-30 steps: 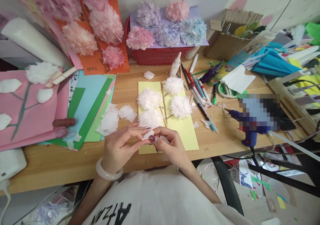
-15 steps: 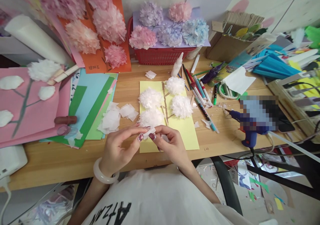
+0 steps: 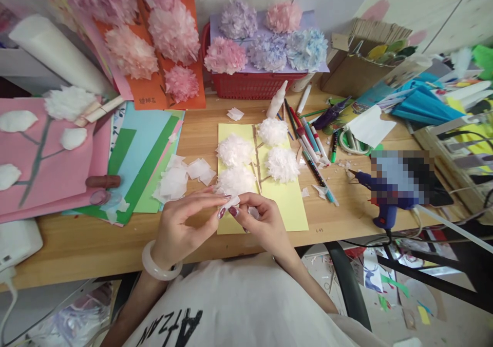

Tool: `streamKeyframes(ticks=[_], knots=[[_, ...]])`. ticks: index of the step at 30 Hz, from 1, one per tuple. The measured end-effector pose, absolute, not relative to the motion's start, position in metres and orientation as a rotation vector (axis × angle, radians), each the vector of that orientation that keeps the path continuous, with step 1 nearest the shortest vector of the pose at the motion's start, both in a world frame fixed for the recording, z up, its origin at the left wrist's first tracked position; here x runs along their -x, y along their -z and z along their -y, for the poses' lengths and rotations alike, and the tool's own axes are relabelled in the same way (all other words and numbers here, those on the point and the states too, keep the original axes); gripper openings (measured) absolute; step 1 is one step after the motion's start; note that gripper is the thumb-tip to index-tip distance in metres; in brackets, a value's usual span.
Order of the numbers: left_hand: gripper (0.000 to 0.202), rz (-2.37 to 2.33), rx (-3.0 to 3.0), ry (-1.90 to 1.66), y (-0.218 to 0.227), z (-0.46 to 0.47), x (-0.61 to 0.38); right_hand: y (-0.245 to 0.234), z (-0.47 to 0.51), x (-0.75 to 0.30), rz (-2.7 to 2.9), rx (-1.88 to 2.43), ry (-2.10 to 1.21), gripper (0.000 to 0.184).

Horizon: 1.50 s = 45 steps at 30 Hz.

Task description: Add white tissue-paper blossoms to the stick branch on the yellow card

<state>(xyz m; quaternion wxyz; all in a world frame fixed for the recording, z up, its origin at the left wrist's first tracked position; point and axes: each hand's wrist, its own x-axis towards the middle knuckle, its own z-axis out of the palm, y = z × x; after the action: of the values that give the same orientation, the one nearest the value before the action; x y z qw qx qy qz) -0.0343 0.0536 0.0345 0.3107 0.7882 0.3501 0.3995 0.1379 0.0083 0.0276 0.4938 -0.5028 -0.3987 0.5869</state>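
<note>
Between the fingertips of both hands is a small folded piece of white tissue paper point(image 3: 231, 202). My left hand point(image 3: 188, 224) pinches its left end, and my right hand point(image 3: 264, 221) pinches the right end with thumb and fingers. A bit more white paper shows under the right fingers. Just beyond the hands lies a yellow sheet point(image 3: 283, 206) with a brown branch drawn on it and several fluffy white paper flowers point(image 3: 283, 164) on it. Left of that sheet, loose white tissue squares point(image 3: 172, 180) lie in a pile on the wooden table.
A blue glue gun point(image 3: 385, 198) lies at the right with its cord. Pens point(image 3: 316, 170) and a white glue bottle point(image 3: 276, 100) are beyond the yellow sheet. A red basket point(image 3: 246, 85) stands at the back. Coloured paper point(image 3: 142, 147) and a pink sheet point(image 3: 69, 157) cover the left.
The camera view has shifted slightly, so the table things appear a little farther right. Both hands stay pinched on the tissue paper, with only a slight shift of the left thumb.
</note>
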Motion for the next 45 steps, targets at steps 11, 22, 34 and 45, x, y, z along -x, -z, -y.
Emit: streamKeyframes(ticks=[11, 22, 34, 45], knots=[[0.022, -0.961, -2.136, -1.108, -0.033, -0.057, 0.032, -0.027, -0.012, -0.137, 0.989, 1.265, -1.446, 0.025], [0.01, -1.301, -1.835, -1.089, -0.023, -0.053, 0.036, -0.024, -0.013, -0.135, 1.006, 1.29, -1.454, 0.022], [0.015, -1.139, -1.772, -1.01, -0.033, -0.057, 0.034, -0.024, -0.015, -0.131, 1.046, 1.297, -1.46, 0.023], [0.012, -1.365, -1.641, -1.097, -0.02, -0.066, 0.045, -0.026, -0.02, -0.122, 1.083, 1.358, -1.475, 0.019]])
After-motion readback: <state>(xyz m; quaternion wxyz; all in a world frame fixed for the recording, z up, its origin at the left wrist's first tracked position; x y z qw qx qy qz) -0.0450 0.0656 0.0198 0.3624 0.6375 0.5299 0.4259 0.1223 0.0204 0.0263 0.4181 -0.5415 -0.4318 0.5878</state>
